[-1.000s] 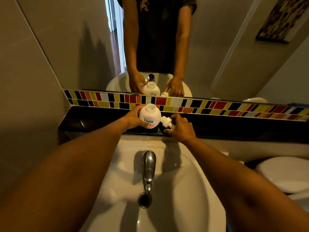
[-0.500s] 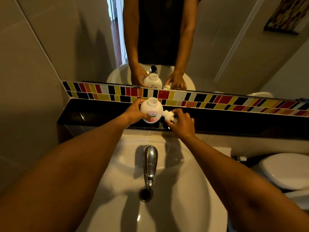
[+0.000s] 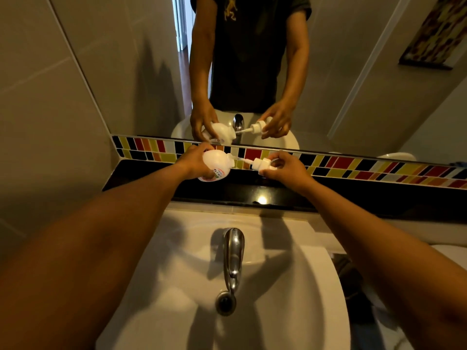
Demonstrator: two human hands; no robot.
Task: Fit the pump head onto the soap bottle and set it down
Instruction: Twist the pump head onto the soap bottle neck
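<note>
A round white soap bottle (image 3: 217, 165) with a red and green label is tipped on its side above the black ledge (image 3: 252, 192), its open neck pointing right. My left hand (image 3: 195, 161) grips its body. The white pump head (image 3: 261, 164) is held level in my right hand (image 3: 285, 168); its thin dip tube points left and its tip reaches the bottle's mouth. Pump collar and bottle neck are still apart. The mirror above repeats both hands and both parts.
A white sink basin (image 3: 303, 286) with a chrome tap (image 3: 233, 256) and drain lies below the ledge. A coloured tile strip (image 3: 353, 165) runs under the mirror (image 3: 252, 72). A white toilet lid (image 3: 449, 251) shows at the right edge. Grey tiled walls close in on the left.
The bottle was upright on the ledge with the pump beside it. Both are now lifted, the bottle tipped sideways, and the pump's tube is turned toward the bottle's mouth.
</note>
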